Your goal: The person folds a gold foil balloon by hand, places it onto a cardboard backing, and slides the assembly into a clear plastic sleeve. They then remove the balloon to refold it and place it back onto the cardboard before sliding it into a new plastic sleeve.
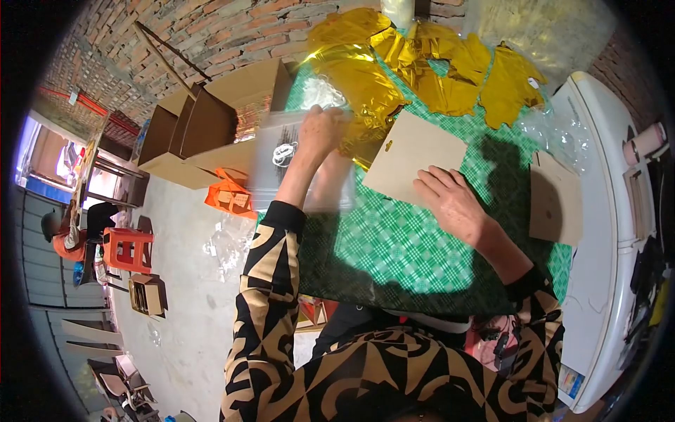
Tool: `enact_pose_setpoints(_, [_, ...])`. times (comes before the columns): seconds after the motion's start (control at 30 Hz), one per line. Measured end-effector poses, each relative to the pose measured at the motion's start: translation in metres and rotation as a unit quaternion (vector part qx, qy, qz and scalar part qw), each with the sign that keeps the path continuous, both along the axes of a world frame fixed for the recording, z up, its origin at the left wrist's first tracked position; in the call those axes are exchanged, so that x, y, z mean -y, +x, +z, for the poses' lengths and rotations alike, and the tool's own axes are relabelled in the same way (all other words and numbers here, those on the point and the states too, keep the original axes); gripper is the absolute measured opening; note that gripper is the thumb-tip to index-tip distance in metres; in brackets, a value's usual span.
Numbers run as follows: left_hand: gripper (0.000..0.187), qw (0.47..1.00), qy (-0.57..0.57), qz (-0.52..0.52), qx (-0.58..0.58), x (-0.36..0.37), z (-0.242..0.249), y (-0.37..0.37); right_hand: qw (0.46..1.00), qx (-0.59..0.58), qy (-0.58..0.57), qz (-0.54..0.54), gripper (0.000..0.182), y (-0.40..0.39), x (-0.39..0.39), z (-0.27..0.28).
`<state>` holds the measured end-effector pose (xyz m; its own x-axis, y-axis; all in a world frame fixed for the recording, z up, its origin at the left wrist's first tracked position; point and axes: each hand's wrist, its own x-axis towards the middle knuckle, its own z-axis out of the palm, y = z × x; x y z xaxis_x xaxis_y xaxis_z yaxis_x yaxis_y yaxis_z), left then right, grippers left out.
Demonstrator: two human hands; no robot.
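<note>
My right hand (453,204) lies on the lower right part of a tan cardboard sheet (415,158), fingers stretched out. A small hanger-shaped hole is near the sheet's left corner. My left hand (320,132) is over a clear plastic bag (271,183) at the table's left side, with its fingers curled down beside a bundle of white strings (322,91). What those fingers hold, if anything, is hidden. Through the plastic show dark thin strips and a white string coil (284,153). Crumpled gold foil (362,81) lies just beyond.
A green checked cloth (394,246) covers the table. More cardboard (555,200) rests at right, beside a white fridge (605,267). To the left are a large open carton (190,172), an orange bag (230,193) and a red stool (128,250). A person (69,243) sits far left.
</note>
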<state>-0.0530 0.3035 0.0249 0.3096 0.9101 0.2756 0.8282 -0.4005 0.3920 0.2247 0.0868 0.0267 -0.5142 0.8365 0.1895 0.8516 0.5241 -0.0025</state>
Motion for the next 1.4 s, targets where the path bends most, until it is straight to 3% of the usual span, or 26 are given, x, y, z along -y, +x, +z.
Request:
enact_pose_setpoints(0.27, [0.052, 0.982, -0.072, -0.051, -0.169, 0.007, 0.029, 0.036, 1.000, -0.012, -0.023, 0.003, 0.054, 0.000, 0.000, 0.008])
enact_pose_setpoints(0.4, [0.056, 0.980, -0.048, -0.033, -0.188, 0.017, 0.040, 0.042, 0.991, -0.094, -0.093, 0.020, 0.065, 0.006, 0.002, 0.022])
enact_pose_setpoints(0.47, [0.051, 0.993, -0.017, -0.030, -0.109, 0.020, 0.036, 0.036, 0.985, -0.114, -0.127, 0.030, 0.072, 0.009, 0.000, 0.035])
enact_pose_setpoints(0.6, [0.039, 0.993, 0.084, -0.077, 0.026, 0.042, 0.016, 0.011, 0.990, -0.130, -0.052, -0.016, 0.061, 0.016, -0.028, 0.039])
enact_pose_setpoints(0.7, [0.034, 0.995, 0.031, -0.078, 0.062, 0.072, 0.017, 0.003, 0.990, -0.130, 0.043, -0.036, 0.048, 0.017, -0.064, 0.019])
enact_pose_setpoints(0.83, [0.035, 0.991, -0.040, -0.021, 0.126, 0.076, 0.006, -0.020, 0.992, -0.106, 0.064, -0.006, 0.045, 0.002, -0.092, -0.001])
enact_pose_setpoints(1.0, [0.041, 0.909, -0.233, 0.016, 0.345, 0.053, -0.004, -0.039, 0.993, -0.094, 0.067, -0.018, 0.044, -0.016, -0.103, -0.021])
enact_pose_setpoints(1.13, [0.053, 0.883, -0.274, 0.027, 0.381, 0.046, -0.008, -0.036, 0.997, -0.075, -0.003, -0.034, 0.048, -0.018, -0.104, -0.006])
enact_pose_setpoints(1.23, [0.060, 0.915, -0.260, 0.066, 0.303, 0.029, -0.010, -0.030, 0.997, -0.060, -0.024, -0.039, 0.050, -0.019, -0.108, -0.001])
enact_pose_setpoints(1.33, [0.057, 0.994, -0.106, 0.034, 0.020, 0.002, -0.009, -0.023, 0.998, -0.055, -0.013, -0.035, 0.050, -0.019, -0.109, -0.005])
enact_pose_setpoints(1.4, [0.055, 0.995, -0.084, 0.041, -0.044, 0.004, 0.002, -0.010, 0.998, -0.053, -0.015, -0.036, 0.051, -0.019, -0.109, -0.003])
